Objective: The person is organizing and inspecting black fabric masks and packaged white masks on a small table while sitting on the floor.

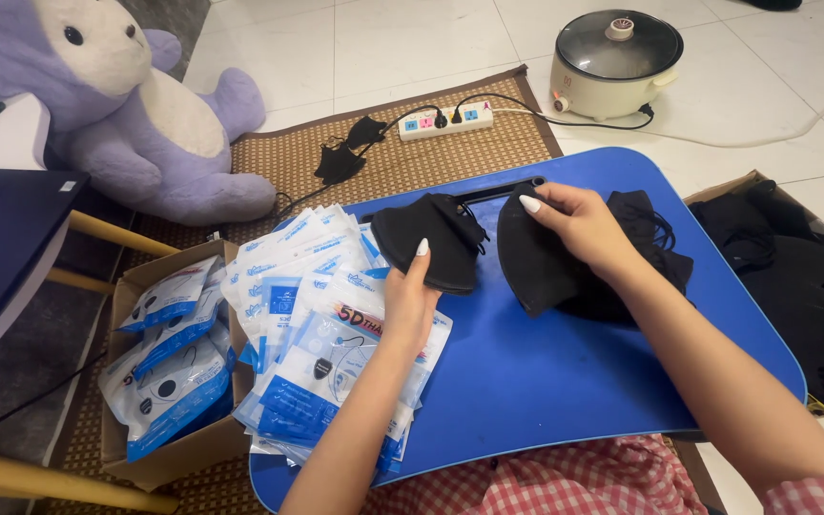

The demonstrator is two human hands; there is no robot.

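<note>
While both hands grasp black masks (431, 243), cardboard box (126, 296) holds packets, right box (755, 181) loose masks

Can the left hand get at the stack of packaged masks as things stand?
Probably yes, but it is occupied: the left hand holds a black mask directly above the stack of packaged masks. Nothing lies between; it would need to free its fingers first.

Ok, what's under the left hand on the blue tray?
Under the left hand, which holds a black mask, lies a fanned stack of white-and-blue mask packets on the blue tray. The arm hides part of them.
</note>
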